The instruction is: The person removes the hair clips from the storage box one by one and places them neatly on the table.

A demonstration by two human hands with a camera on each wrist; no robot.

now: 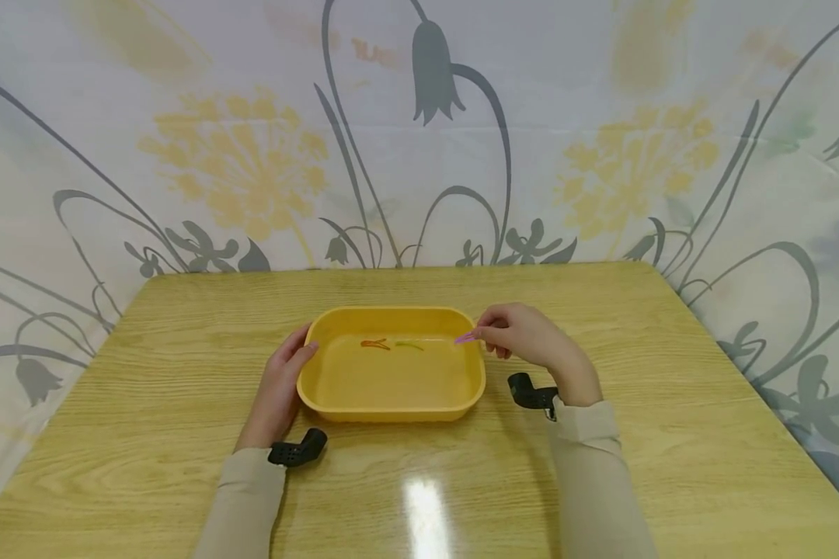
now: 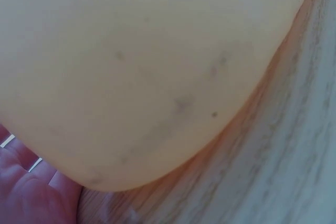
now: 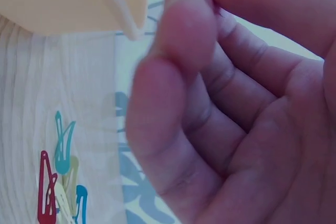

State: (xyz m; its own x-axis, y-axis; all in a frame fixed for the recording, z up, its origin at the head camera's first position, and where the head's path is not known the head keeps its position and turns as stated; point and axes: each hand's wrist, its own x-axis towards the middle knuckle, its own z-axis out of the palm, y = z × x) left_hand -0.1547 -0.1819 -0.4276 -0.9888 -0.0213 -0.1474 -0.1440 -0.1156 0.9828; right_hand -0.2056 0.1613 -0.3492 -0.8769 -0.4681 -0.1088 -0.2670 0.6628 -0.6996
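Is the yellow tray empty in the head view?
No, two small clips, an orange one and a green one, lie inside the yellow tray.

Left hand [image 1: 276, 392] lies flat with straight fingers; right hand [image 1: 531, 341] fingers [image 1: 485, 332] pinch together.

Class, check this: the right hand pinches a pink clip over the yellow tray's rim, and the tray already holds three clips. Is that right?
Not quite. The yellow tray holds two clips, an orange clip and a green clip, as the head view shows. The right hand does pinch the pink clip.
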